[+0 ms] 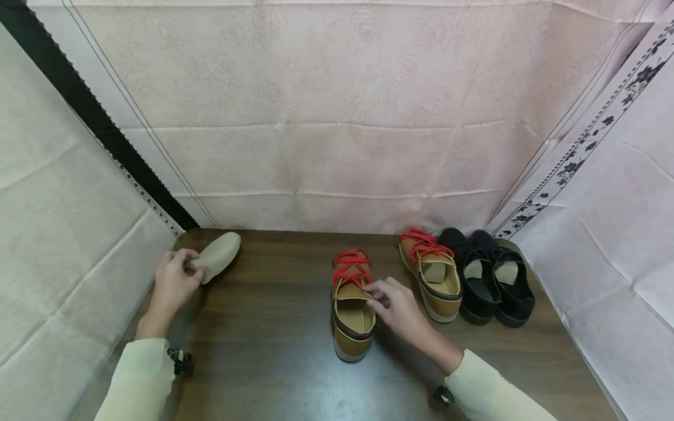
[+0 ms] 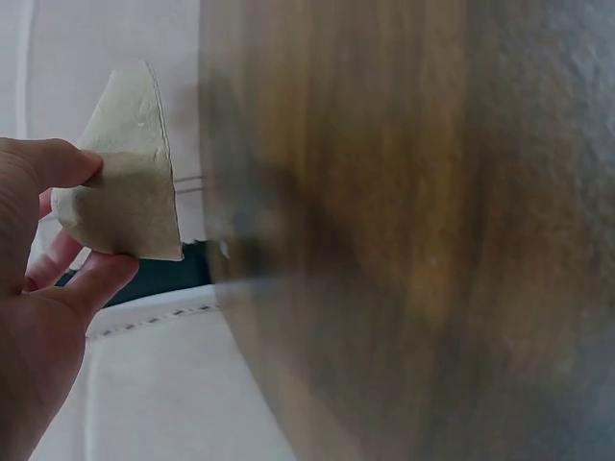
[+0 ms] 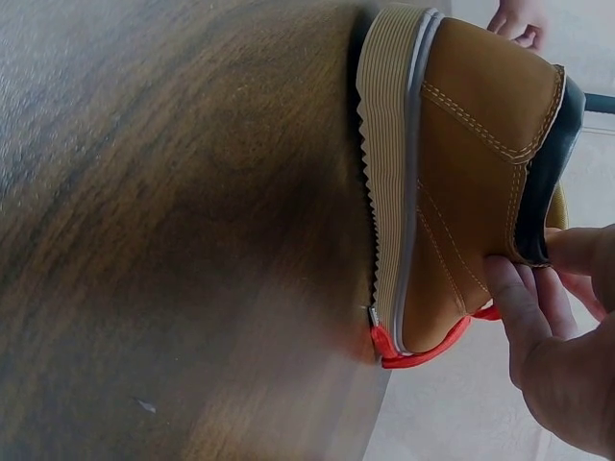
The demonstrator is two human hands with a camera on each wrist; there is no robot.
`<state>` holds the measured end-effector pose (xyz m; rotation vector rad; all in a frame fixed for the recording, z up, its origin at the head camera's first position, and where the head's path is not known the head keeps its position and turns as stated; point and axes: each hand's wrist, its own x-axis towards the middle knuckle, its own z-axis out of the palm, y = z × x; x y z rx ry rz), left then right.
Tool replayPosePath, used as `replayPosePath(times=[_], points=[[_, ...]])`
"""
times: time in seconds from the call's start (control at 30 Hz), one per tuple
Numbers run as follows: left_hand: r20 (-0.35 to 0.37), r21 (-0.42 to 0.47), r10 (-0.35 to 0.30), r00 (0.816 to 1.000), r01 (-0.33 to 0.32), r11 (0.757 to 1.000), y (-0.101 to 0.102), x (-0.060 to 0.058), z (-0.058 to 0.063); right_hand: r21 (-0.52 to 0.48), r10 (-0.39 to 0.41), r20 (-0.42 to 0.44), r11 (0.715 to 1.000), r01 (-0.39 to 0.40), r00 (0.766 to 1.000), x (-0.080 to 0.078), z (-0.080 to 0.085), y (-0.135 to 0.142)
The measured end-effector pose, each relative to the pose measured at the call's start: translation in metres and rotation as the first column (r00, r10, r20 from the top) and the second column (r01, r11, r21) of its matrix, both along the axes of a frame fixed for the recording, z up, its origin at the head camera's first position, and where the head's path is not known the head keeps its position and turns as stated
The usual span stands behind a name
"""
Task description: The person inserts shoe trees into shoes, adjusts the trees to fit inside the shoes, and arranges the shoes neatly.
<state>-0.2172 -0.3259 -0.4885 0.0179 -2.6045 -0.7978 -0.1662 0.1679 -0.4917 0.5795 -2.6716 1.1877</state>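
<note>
In the head view, my left hand (image 1: 176, 283) holds a beige shoe insert (image 1: 218, 255) at the far left of the table. The left wrist view shows the thumb and fingers pinching the insert (image 2: 130, 173) by one end. A tan shoe with red laces (image 1: 351, 345) stands at mid-table, its heel toward me. My right hand (image 1: 397, 310) pinches the right side of this shoe's collar. In the right wrist view, the thumb and fingers of my right hand (image 3: 567, 336) grip the dark padded edge of the shoe (image 3: 461, 182). Its inside looks bare in the head view.
The other tan shoe (image 1: 442, 307) stands to the right with a beige insert (image 1: 434, 272) inside. Beside it, a pair of black shoes (image 1: 513, 310) also holds beige pieces. Pale patterned cloth (image 1: 337, 158) hangs behind the wooden table (image 1: 263, 362) and along both sides.
</note>
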Motion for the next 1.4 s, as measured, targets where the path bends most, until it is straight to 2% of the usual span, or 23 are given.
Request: replayPosePath(times=[0.13,0.37,0.5,0.77,1.13,1.4], points=[[-0.034,-0.012,-0.018,0.999,0.018,1.0,0.007,0.003,0.005,-0.002,0.001,0.013,1.0,-0.001,1.0,0.0,-0.001,0.0],[-0.052,-0.021,-0.043,0.998,0.042,0.999,0.019,0.008,0.015,-0.003,-0.001,0.024,1.0,0.001,1.0,-0.001,0.0,0.0],[-0.097,-0.028,-0.072,0.993,0.069,0.997,0.029,0.009,0.02,0.003,-0.003,0.013,1.0,0.003,1.0,-0.002,0.0,0.0],[-0.207,-0.059,-0.132,0.969,0.122,0.991,0.044,0.013,0.027,0.009,0.0,0.007,1.0,0.0,1.0,-0.003,0.002,0.0],[-0.259,-0.063,-0.189,0.947,0.179,0.982,0.062,0.023,0.036,-0.003,0.001,0.011,1.0,-0.001,1.0,-0.001,-0.001,0.0],[-0.296,-0.067,-0.247,0.923,0.238,0.969,0.073,0.028,0.041,-0.016,0.011,0.005,1.0,-0.011,1.0,-0.002,-0.002,0.001]])
